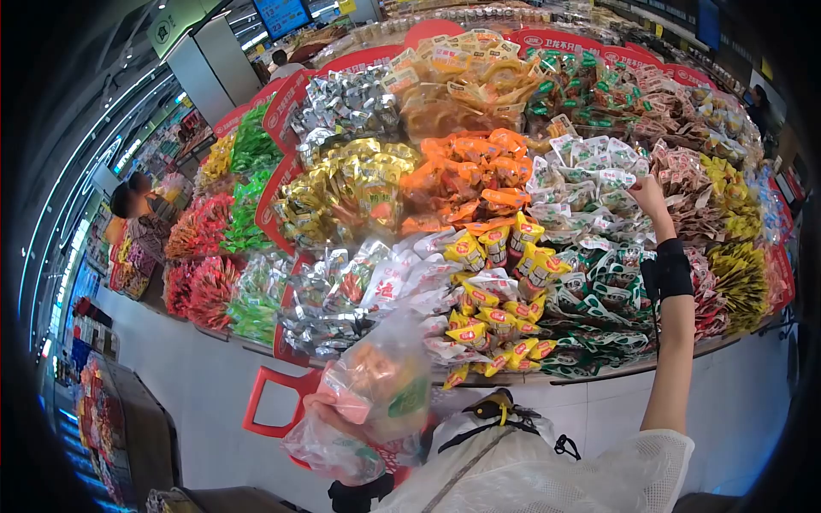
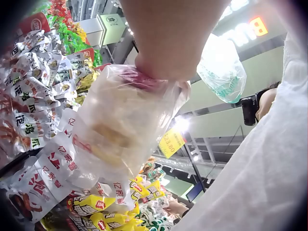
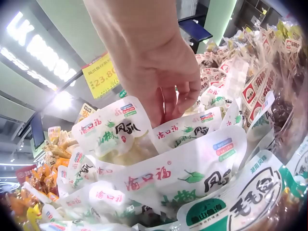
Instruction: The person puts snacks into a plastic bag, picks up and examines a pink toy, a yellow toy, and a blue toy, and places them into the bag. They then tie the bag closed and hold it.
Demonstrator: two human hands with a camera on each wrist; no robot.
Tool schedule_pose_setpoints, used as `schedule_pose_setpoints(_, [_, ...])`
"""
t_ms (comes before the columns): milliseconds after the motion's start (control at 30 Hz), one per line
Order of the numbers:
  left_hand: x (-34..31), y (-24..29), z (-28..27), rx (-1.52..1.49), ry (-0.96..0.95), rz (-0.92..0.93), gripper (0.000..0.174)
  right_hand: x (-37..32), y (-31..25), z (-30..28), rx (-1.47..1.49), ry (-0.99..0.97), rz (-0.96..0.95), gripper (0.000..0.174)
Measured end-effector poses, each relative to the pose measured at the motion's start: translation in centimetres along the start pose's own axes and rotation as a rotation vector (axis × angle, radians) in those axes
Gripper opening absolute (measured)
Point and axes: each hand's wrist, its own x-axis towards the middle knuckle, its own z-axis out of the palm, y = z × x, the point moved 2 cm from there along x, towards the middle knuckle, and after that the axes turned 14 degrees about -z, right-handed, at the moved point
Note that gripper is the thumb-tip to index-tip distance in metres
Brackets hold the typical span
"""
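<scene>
In the head view, the right arm stretches up from the lower right of the frame, a black strap on its wrist; the right hand, right of the upper centre, bends down to the glossy white plastic packets with green and red print, thumb and fingers closing at an upper edge. The left hand, low and left of centre, has its fingers curled on a clear, crinkled plastic bag with pale and brownish contents, beside a red plastic basket

In the left wrist view, the forearm drops from the top centre and the clear bag hangs at the centre; the left fingers are hidden there

In the right wrist view, the right hand comes down from the top centre, knuckles bent, pinching at the top of the white packets mid-frame; the fingertips are partly hidden, so which packet it pinches is unclear
</scene>
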Motion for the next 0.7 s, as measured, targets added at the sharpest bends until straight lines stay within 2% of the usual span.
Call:
schedule_pose_setpoints(133, [-0.7,0.0,0.6,-0.012,0.001,-0.012,0.032,0.0,1.2,-0.2,0.029,-0.077,0.045,0.018])
schedule_pose_setpoints(233, [-1.4,0.2,0.7,-0.004,0.022,-0.023,0.032,-0.6,-1.2,-1.7,0.001,0.375,0.008,0.022])
schedule_pose_setpoints(267, [-1.5,0.1,0.7,0.001,0.031,-0.026,0.032,-1.1,-5.1,-3.2,0.075,0.331,0.097,0.023])
schedule_pose_setpoints(333, [-1.8,0.3,1.1,0.021,0.039,-0.013,0.031,-2.6,-10.4,-4.3,0.195,0.388,0.017,0.018])
schedule_pose_setpoints(433, [-2.1,0.5,1.7,0.050,0.062,-0.005,0.031,-6.7,-16.6,-4.2,0.300,0.312,-0.129,0.014])
schedule_pose_setpoints(600, [-2.4,-1.1,2.2,0.001,0.112,-0.097,0.029,-11.4,-21.5,-1.7,0.632,0.145,-0.086,0.015])
schedule_pose_setpoints(700, [-2.1,-1.0,4.4,-0.068,0.044,-0.004,0.028,-12.6,-23.1,-0.4,0.858,0.014,-0.077,0.013])
